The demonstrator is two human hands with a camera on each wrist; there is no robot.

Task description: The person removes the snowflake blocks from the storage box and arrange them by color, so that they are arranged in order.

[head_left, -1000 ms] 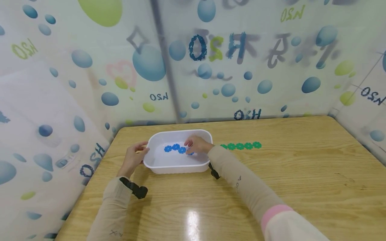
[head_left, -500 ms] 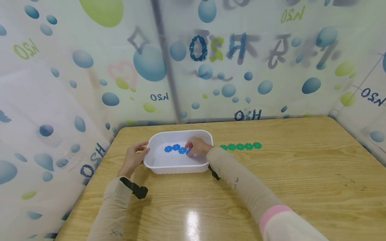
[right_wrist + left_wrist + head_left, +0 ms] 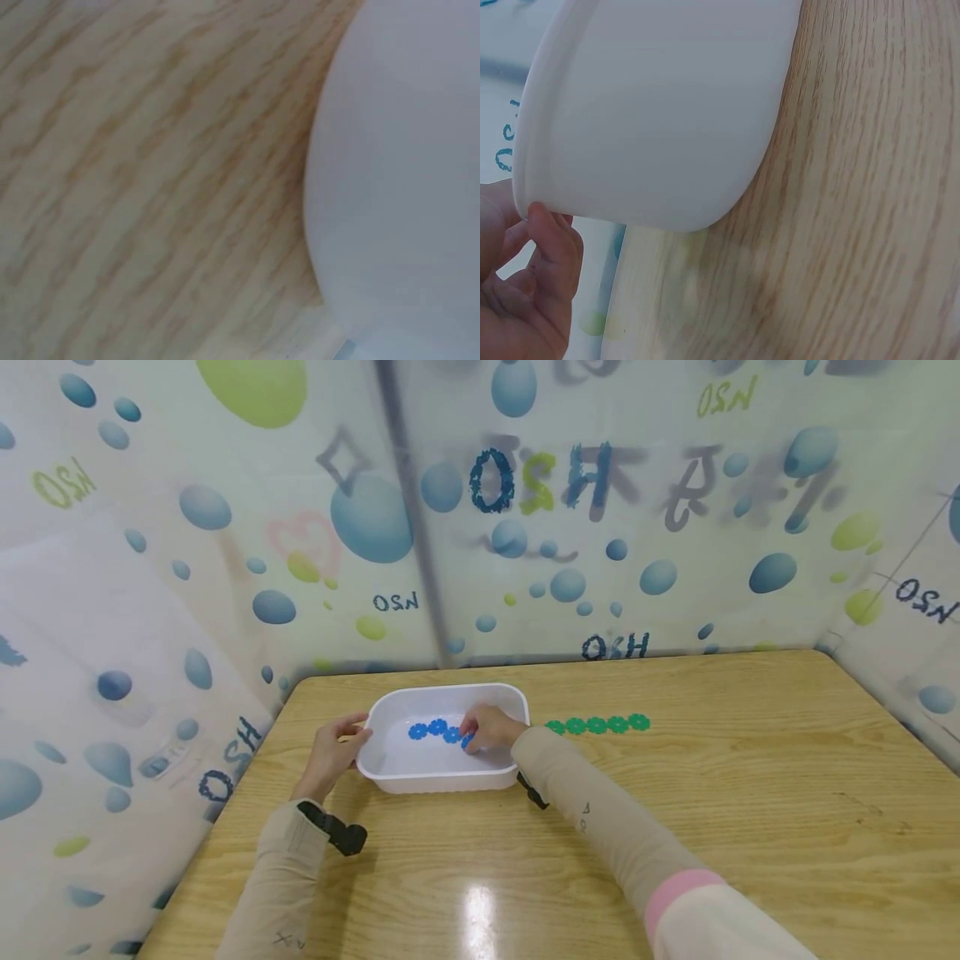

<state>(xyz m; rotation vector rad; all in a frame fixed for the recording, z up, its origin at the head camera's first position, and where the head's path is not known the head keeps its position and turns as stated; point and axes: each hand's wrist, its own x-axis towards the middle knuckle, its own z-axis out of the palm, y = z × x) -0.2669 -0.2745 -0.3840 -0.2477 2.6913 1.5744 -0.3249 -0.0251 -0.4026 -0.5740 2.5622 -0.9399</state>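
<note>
A white plastic basin (image 3: 420, 774) sits on the table, and inside it lies a wavy row of blue flower-shaped plastic pieces (image 3: 438, 727). My left hand (image 3: 332, 752) holds the basin's left end by the rim; the left wrist view shows bent fingers (image 3: 557, 259) at the rim of the basin (image 3: 660, 112). Reaching over the basin's right side, my right hand (image 3: 492, 727) pinches the right-end blue piece, which the fingers partly cover. Only the basin's outer wall (image 3: 397, 187) and the table appear in the right wrist view; that hand is hidden there.
Right of the basin, a straight row of green flower-shaped pieces (image 3: 597, 725) lies on the wooden table (image 3: 712, 810), its left end beside my right sleeve. A patterned curtain (image 3: 510, 585) hangs behind the table's back edge.
The right hand's fingers have come down and closed on the right-end blue piece. My left hand and the basin stay in place.
</note>
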